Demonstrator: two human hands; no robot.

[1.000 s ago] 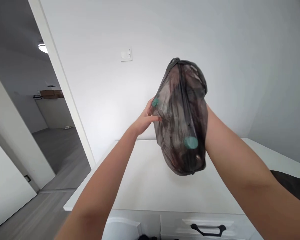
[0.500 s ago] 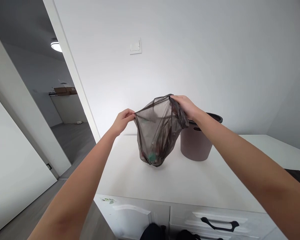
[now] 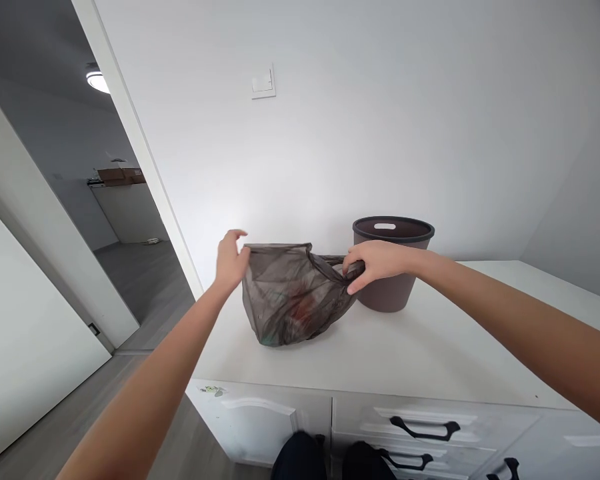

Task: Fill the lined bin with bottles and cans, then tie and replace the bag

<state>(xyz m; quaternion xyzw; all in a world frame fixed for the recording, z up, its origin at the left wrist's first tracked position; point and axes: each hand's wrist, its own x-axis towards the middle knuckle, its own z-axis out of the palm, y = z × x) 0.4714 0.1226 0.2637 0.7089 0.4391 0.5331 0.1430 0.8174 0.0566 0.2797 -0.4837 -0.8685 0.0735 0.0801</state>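
A thin, dark, see-through garbage bag [image 3: 290,300] sits low on the white cabinet top, with red and green items showing dimly through its film. My left hand [image 3: 231,261] has the bag's upper left edge at its thumb, the index finger raised a little away; its other fingers are partly hidden. Bunched film at the bag's right end is pinched between the thumb and fingers of my right hand [image 3: 373,261]. The bag's top edge stretches between my hands. Right behind my right hand stands a brown trash can [image 3: 387,297], upright, with a dark rim and a handle slot.
The white cabinet [image 3: 430,360] has drawers with black handles [image 3: 425,430] on its front. Behind it rises a white wall with a light switch [image 3: 263,83]. On the left a doorway shows another room, with a white door [image 3: 30,347] beside it.
The bag has come down and its mouth has narrowed on the right, where my right hand has gathered film. Both hands are lower and further left in view. More of the trash can shows.
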